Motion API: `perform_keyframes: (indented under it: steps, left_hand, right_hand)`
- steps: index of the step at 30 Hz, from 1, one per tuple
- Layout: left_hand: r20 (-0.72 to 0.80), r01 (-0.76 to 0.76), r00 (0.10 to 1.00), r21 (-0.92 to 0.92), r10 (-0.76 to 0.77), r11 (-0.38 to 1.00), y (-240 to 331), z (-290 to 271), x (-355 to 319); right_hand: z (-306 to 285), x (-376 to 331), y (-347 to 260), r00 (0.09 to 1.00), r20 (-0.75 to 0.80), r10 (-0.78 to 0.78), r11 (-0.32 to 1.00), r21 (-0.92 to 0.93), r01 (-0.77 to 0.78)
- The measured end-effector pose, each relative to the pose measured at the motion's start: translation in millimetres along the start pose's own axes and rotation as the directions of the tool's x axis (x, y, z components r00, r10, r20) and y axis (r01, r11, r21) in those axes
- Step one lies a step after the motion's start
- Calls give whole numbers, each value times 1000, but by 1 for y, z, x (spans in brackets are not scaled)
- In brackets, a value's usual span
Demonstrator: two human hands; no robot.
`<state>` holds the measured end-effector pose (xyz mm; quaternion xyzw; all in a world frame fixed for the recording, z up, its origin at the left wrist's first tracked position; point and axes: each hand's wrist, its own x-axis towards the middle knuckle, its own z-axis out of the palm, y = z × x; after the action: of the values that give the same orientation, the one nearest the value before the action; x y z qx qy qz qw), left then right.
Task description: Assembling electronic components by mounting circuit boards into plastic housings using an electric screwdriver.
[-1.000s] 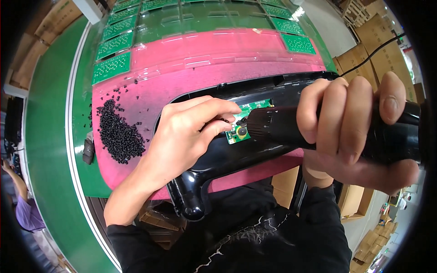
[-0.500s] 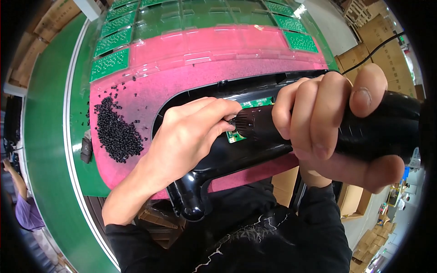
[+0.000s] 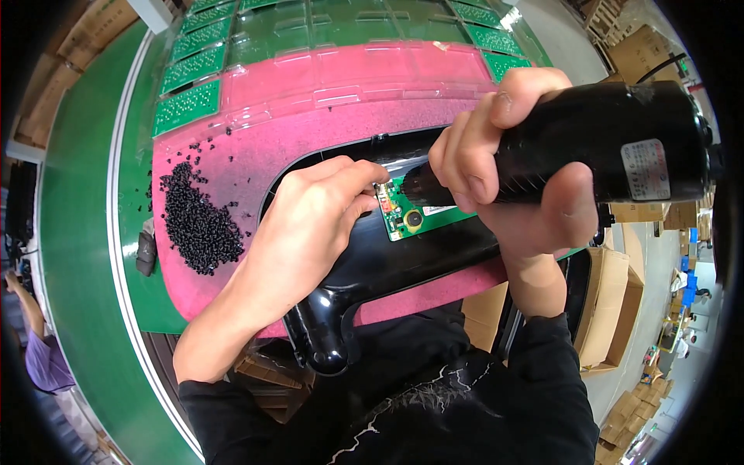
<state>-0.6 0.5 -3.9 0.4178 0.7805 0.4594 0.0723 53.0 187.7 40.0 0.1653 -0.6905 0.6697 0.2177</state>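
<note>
My right hand (image 3: 500,159) is wrapped round a thick black electric screwdriver (image 3: 608,139). Its narrow end slants down to the left, over the upper part of a green circuit board (image 3: 446,218); whether the tip touches the board is not visible. The board lies in a long black plastic housing (image 3: 418,267). My left hand (image 3: 306,221) rests over the housing's left part, thumb and forefinger pinched at the board's upper left edge. Anything small between those fingertips is hidden.
A heap of small black screws (image 3: 203,225) lies left of the housing on the pink mat (image 3: 310,124). Clear plastic trays with several green boards (image 3: 187,108) stand along the far side. A cardboard box (image 3: 612,310) is at the right; a person in purple (image 3: 48,364) is far left.
The screwdriver has swung, its back end now nearer and more upright, uncovering more of the circuit board. My left fingertips have drawn slightly left, away from the screwdriver's end.
</note>
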Motion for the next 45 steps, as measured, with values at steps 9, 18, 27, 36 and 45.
perform_keyframes:
  steps: [9, 18, 27, 36, 45]
  left_hand:
    - [-38, -97, 995, -2, 97, 995, -6, 0, 1]
    - [-1, -26, 1000, -107, 26, 994, 0, -4, -2]
    - [-43, -170, 985, -191, 165, 967, 1, 1, 2]
    - [-37, -233, 972, -234, 230, 944, 5, 1, 4]
    - [89, -35, 993, -406, 78, 913, 10, -1, 5]
  right_hand:
    - [12, 6, 14, 999, 53, 11, 997, 74, -15]
    - [12, 11, 16, 994, 70, 78, 990, 111, -86]
    - [-13, 0, -14, 987, 28, -160, 823, 556, 118]
    - [-12, -9, -17, 991, -7, -136, 814, 569, 116]
    - [-12, -11, -16, 978, 31, -208, 822, 547, 157]
